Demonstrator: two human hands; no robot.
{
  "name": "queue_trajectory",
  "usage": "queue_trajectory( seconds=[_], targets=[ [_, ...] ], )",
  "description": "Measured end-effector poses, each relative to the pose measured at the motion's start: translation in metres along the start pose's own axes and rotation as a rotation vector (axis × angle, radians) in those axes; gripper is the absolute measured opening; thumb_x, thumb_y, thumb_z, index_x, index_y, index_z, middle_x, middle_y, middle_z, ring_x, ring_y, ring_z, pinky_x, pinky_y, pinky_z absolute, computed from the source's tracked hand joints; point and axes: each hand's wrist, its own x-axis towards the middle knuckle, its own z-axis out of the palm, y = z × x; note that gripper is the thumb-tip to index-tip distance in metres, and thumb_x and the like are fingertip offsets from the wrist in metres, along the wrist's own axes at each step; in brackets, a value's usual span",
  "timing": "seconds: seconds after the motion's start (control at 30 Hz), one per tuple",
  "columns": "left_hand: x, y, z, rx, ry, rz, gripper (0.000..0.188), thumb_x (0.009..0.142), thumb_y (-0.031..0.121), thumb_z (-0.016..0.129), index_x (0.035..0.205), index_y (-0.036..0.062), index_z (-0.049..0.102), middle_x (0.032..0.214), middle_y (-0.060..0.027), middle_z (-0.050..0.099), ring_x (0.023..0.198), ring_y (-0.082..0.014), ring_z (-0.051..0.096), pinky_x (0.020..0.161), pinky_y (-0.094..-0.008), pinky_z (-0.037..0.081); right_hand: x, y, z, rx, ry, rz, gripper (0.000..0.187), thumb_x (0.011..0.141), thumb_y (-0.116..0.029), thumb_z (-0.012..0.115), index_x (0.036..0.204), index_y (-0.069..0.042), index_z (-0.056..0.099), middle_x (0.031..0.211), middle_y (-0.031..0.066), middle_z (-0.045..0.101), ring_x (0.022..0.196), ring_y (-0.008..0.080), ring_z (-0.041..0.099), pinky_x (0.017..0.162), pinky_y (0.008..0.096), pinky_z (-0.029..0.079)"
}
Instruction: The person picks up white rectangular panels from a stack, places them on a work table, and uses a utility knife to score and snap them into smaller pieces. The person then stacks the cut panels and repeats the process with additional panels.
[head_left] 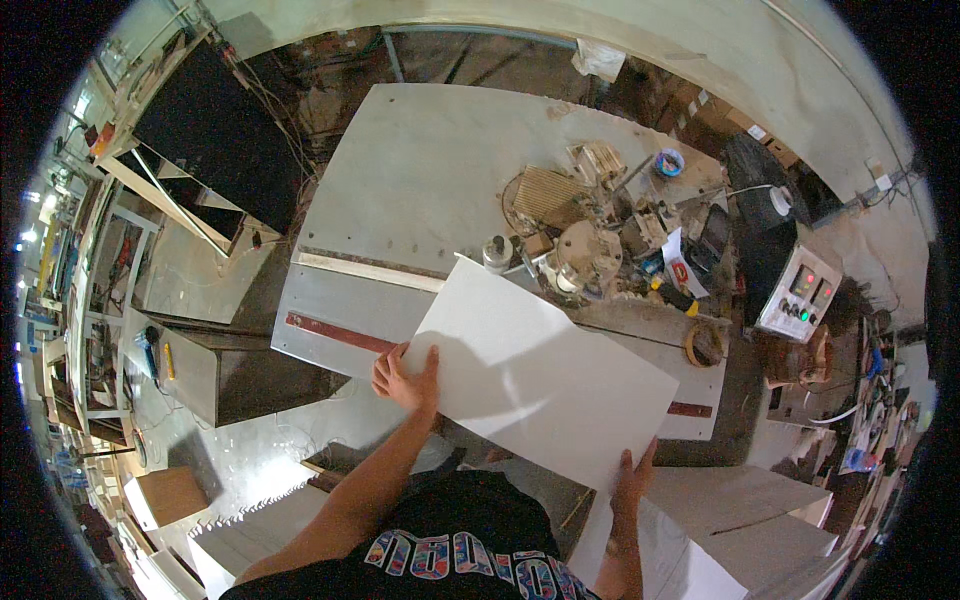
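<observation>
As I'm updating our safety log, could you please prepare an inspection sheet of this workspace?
Surface: grey table, dusty and stained toward its right.
Workpiece: white panel, slanting across the table's near side; contact with it unclear.
Clutter: blue container, black-and-yellow tool and dusty machine parts, crowded at right.
Hands: left hand grips the panel's left edge, right hand its right end.
Cables: white cable near the table's right end.
Surroundings: control box with lit indicators, right; cardboard box, left.

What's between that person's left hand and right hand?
In the head view, a white panel spans the stretch from the left hand to the right hand.
</observation>
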Motion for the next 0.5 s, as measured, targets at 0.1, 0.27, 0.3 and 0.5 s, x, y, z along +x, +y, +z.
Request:
queue_trajectory(
  seconds=[0.1, 0.27, 0.3, 0.5],
  targets=[
    [0.028, -0.013, 0.003, -0.043, 0.055, 0.096, 0.064, 0.08, 0.054, 0.099, 0.127, 0.0166, 0.075, 0.14, -0.0073, 0.069, 0.15, -0.0391, 0.05, 0.13, -0.068, 0.025, 0.001, 0.013, 0.023, -0.127, 0.021, -0.1, 0.089, 0.111, -0.018, 0.075, 0.183, -0.001, 0.026, 0.181, 0.0247, 0.041, 0.159, 0.0337, 0.048, 0.131, 0.0457, 0.038],
    [0.069, -0.03, 0.005, -0.048, 0.021, 0.145, 0.059, 0.083, 0.047, 0.1, 0.126, 0.0148, 0.076, 0.141, -0.0082, 0.068, 0.155, -0.0411, 0.047, 0.134, -0.0697, 0.023, -0.011, 0.015, 0.06, -0.067, 0.037, -0.011, 0.087, 0.112, -0.015, 0.073, 0.184, -0.003, 0.025, 0.181, 0.0216, 0.042, 0.159, 0.0337, 0.048, 0.131, 0.0475, 0.039],
    [0.076, -0.033, 0.005, -0.047, 0.008, 0.144, 0.059, 0.083, 0.046, 0.1, 0.126, 0.0144, 0.075, 0.142, -0.0083, 0.068, 0.155, -0.0413, 0.047, 0.134, -0.0696, 0.024, -0.016, 0.01, 0.069, -0.034, 0.047, 0.017, 0.087, 0.112, -0.015, 0.073, 0.184, -0.004, 0.026, 0.181, 0.0213, 0.042, 0.159, 0.0338, 0.048, 0.131, 0.0478, 0.039],
    [0.127, -0.063, 0.019, -0.183, 0.046, 0.216, 0.062, 0.085, 0.04, 0.1, 0.135, 0.0148, 0.073, 0.151, -0.0107, 0.066, 0.157, -0.0431, 0.045, 0.134, -0.0712, 0.024, -0.034, -0.029, 0.12, -0.157, 0.098, -0.039, 0.085, 0.112, -0.014, 0.072, 0.184, -0.007, 0.028, 0.183, 0.0247, 0.04, 0.161, 0.0393, 0.046, 0.134, 0.0497, 0.037]
  ],
)
